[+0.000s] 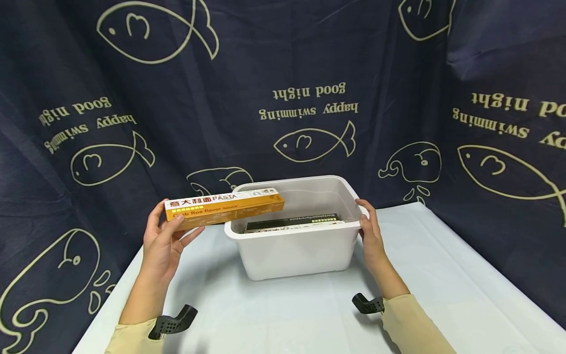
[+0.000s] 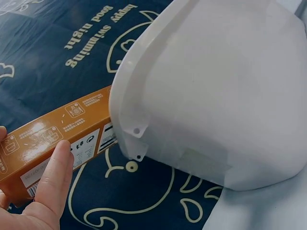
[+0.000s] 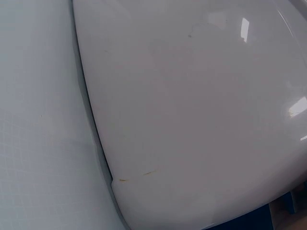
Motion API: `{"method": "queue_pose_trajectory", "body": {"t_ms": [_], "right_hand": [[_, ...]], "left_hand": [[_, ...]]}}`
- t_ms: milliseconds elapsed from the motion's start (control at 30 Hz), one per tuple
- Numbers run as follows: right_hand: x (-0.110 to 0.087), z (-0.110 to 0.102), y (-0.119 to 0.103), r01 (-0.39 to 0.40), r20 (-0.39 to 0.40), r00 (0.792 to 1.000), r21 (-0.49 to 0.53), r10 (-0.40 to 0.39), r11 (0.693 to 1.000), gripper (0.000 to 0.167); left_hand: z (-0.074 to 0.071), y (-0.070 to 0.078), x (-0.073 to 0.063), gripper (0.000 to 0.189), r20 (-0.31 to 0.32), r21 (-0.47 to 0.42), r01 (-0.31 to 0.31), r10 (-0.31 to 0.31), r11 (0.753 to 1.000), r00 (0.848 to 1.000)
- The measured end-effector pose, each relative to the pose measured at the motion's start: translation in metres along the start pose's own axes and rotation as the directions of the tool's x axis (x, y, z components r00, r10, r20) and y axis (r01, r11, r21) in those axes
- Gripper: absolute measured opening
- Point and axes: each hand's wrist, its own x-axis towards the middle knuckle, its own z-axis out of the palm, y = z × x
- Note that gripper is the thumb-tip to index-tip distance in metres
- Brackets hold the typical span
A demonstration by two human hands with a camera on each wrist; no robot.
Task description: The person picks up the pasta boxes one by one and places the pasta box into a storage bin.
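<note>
In the head view my left hand (image 1: 164, 243) grips the near end of an orange-and-white pasta box (image 1: 225, 209), labelled Crab Roe flavor sauce. Its far end overlaps the left rim of a white plastic bin (image 1: 300, 255). The left wrist view shows the orange box (image 2: 57, 132) between my fingers (image 2: 55, 172), beside the outer wall of the bin (image 2: 216, 91). On the bin's right rim, my right hand (image 1: 371, 231) holds on with its fingers over the edge. Inside the bin lie a black box (image 1: 292, 222) and a white-topped box beside it, partly hidden by the front wall.
The bin stands on a table with a pale blue cloth (image 1: 283, 314). Behind it hangs a dark navy curtain (image 1: 247, 128) printed with fish, whales and upside-down words. Black wrist mounts (image 1: 174, 322) sit at both sleeves. The bin's wall (image 3: 192, 105) fills the right wrist view.
</note>
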Motion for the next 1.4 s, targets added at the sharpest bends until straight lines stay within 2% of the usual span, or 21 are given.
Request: {"method": "queue_pose_trajectory", "body": {"t_ms": [367,700,933,1200,1400], "right_hand": [[0.001,0.0,0.001,0.006,-0.003,1.0,0.013,-0.006,1.0,0.053],[0.001,0.001,0.002,0.003,-0.002,1.0,0.008,-0.003,1.0,0.053],[0.001,0.0,0.001,0.005,-0.005,1.0,0.008,-0.005,1.0,0.053],[0.001,0.0,0.002,0.007,0.002,1.0,0.013,-0.007,1.0,0.053],[0.001,-0.001,0.001,0.008,0.002,1.0,0.004,-0.008,1.0,0.053]], "left_hand": [[0.014,-0.005,0.009,0.058,0.014,0.051,0.041,-0.041,0.998,0.999],[0.021,-0.009,0.02,0.061,0.049,0.145,0.051,-0.059,0.988,0.997],[0.03,-0.014,0.028,0.062,0.098,0.266,0.046,-0.074,0.963,0.992],[0.032,-0.017,0.033,0.074,0.089,0.329,0.059,-0.094,0.943,0.992],[0.036,-0.02,0.041,0.072,0.071,0.41,0.051,-0.088,0.911,0.994]]}}
